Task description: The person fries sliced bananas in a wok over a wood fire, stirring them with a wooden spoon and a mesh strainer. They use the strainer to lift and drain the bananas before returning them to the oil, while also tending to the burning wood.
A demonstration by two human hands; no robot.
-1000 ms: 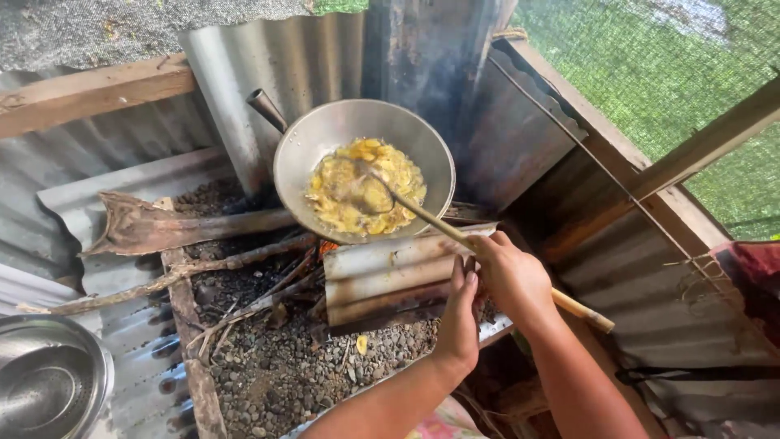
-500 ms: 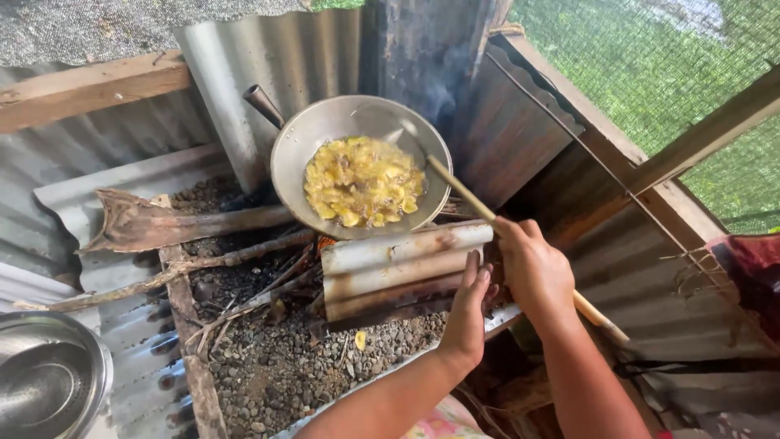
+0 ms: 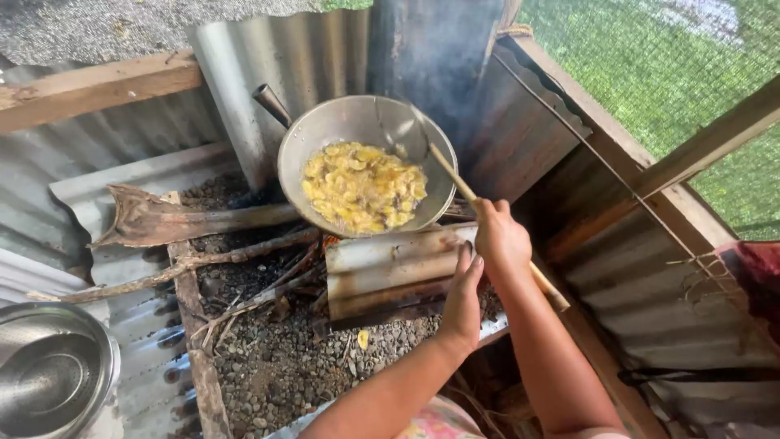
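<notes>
The pan [image 3: 325,138] is dull grey metal, smooth inside and sooted at its rim. The stirring stick [image 3: 455,175] in the right hand [image 3: 500,240] is pale, matt wood or bamboo. At 6 o'clock from the pan, the folded sheet [image 3: 390,272] under the left hand [image 3: 463,301] is corrugated metal, rusty and scorched. The wall panels [image 3: 276,57] at 12 o'clock are ribbed galvanised metal, matt and smoke-stained. The firewood [image 3: 187,219] is rough and dry. The bowl [image 3: 49,382] at 8 o'clock is shiny steel. The gravel [image 3: 276,366] is coarse and grey.
</notes>
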